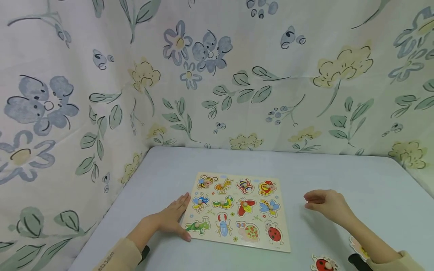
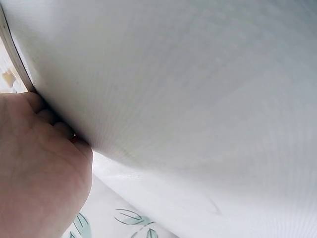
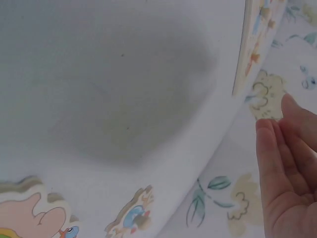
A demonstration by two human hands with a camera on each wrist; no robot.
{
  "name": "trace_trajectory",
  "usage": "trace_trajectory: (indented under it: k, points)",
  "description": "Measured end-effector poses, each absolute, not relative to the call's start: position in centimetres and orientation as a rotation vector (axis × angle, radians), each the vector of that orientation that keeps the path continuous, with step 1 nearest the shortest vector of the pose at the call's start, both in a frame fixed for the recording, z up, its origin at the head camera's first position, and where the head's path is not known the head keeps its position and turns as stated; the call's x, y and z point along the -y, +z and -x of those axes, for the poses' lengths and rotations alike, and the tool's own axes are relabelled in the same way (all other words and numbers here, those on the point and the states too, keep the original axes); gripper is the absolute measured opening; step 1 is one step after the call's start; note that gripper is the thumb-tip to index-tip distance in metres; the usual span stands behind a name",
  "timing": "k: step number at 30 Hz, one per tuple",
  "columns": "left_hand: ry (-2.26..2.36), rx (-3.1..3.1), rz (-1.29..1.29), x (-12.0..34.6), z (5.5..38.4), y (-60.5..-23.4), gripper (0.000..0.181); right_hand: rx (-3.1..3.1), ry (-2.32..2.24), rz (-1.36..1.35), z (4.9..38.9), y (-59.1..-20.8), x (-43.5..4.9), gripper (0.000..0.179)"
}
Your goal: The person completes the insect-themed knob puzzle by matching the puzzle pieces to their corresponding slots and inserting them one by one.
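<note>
A wooden insect puzzle board lies flat on the table. Its upper two rows and the green grasshopper piece carry knobs. The bottom-row pictures of a blue stag beetle, a snail and a ladybug show no knobs. My left hand rests at the board's left edge, fingers extended along it and thumb at the near corner. My right hand hovers right of the board, holding nothing, its thumb close to the loosely bent fingers.
A loose ladybug piece lies at the near right. Another piece is partly hidden by the right forearm. The right wrist view shows a pink piece and a small blue-patterned piece. A flowered curtain hangs behind the table.
</note>
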State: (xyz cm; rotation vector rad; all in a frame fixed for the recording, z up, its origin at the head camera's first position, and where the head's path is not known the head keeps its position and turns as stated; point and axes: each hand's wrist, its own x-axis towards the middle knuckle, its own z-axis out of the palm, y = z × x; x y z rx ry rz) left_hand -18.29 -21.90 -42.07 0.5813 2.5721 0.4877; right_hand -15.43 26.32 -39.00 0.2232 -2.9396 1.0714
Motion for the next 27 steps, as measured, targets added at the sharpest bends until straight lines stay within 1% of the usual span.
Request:
trace_trajectory:
  k: [8,15,27]
  points:
    - [0.489,-2.569,-0.580,21.9,18.6,-42.2,0.132,2.938,1.003,-0.207,15.6,-39.2,-29.4,0.027]
    - [0.466,-2.572,-0.575,22.0,18.6,-42.0,0.131,2.955,0.908,-0.113,16.1,-39.5,-31.9,0.029]
    - [0.482,-2.567,-0.568,22.1,18.6,-42.3,0.132,2.959,0.797,-0.058,16.6,-39.9,-33.6,0.024]
